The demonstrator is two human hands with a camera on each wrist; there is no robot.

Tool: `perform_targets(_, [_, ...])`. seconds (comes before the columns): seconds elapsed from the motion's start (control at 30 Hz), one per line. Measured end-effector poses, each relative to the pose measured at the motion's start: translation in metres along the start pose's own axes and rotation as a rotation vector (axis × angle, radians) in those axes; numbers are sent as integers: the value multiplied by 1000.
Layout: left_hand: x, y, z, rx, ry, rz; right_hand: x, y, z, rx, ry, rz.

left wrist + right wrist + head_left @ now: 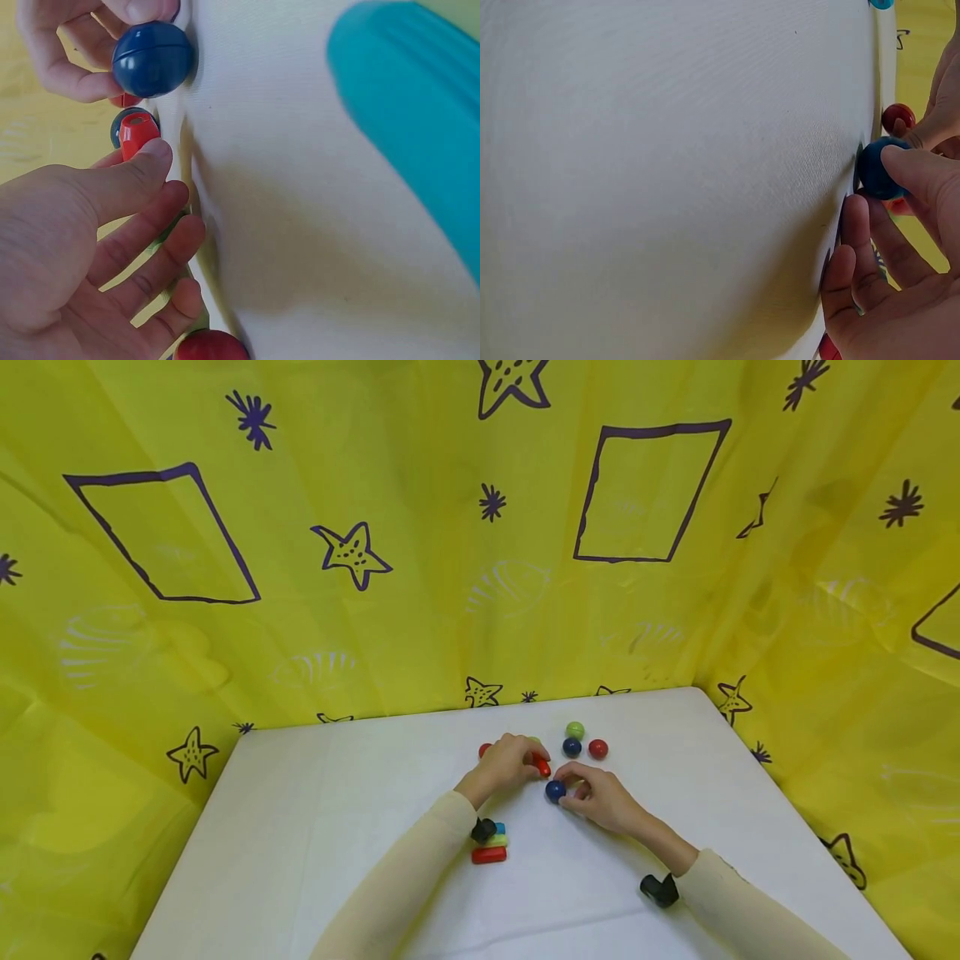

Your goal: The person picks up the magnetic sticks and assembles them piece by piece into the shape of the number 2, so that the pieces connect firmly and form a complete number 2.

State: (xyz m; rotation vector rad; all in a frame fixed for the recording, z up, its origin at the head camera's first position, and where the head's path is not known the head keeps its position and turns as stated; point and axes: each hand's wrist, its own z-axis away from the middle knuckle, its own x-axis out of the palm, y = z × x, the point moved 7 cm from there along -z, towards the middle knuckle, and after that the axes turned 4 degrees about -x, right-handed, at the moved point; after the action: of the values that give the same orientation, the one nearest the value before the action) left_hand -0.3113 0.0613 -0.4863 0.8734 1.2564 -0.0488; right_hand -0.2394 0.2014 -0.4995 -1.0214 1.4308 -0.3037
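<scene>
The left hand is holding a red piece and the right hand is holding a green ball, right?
Almost! The ball is dark blue, not green, as the head view shows. The rest is right: the right hand holds that ball, and the left hand holds a red piece.

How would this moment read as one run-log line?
left grip pinches red bead | right grip pinches dark blue ball | beyond right grip: green ball, second blue ball, red ball
</scene>
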Motion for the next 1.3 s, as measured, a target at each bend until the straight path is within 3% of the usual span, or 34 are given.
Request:
perform_targets(0.47, [3, -1, -1, 3, 8, -25, 3, -1, -6, 6, 42, 9])
perform_targets(0.9, [5, -2, 0, 22, -1, -36, 3, 0, -6, 23, 32, 18])
perform_targets(1.1, [1, -5, 7, 37, -15, -9, 3, -1, -6, -1, 6, 8])
perform_targets(1.3, [-10, -9, 22, 34, -11, 32, 3, -1, -7, 9, -14, 12])
